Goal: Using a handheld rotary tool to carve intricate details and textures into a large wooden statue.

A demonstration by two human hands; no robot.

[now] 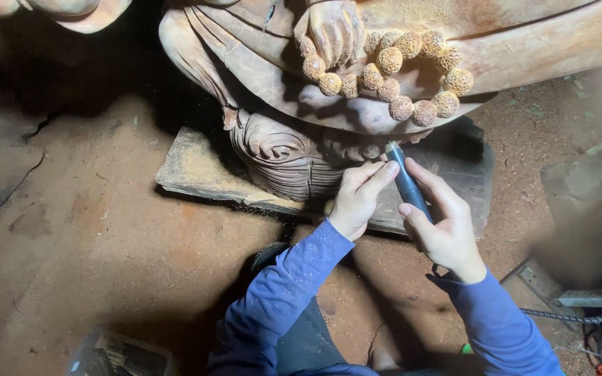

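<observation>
The right hand [444, 233] is wrapping its fingers around a dark blue rotary carving tool [407, 182], gripping the barrel like a thick pen. The tool tip is pointing up and left into the underside of a large wooden statue [273, 150], just below the carved string of beads [391, 73]. The left hand [358, 198] is lying beside the tool, fingers pressed together, the index fingertip touching the barrel near its nose and steadying it. The statue is resting on a wooden plank [196, 170], and the tool is working above the plank's right half, near its front edge. Sawdust is covering the red earthen floor [106, 237].

Judgement: the two-handed brace is sound. The steadying finger is sitting close to the cutting end, so it should be kept behind the collet. The carved folds here are shallow; light, short passes following the grain would be limiting tear-out. The power cable [559, 317] is trailing at the right and should be kept slack.
</observation>
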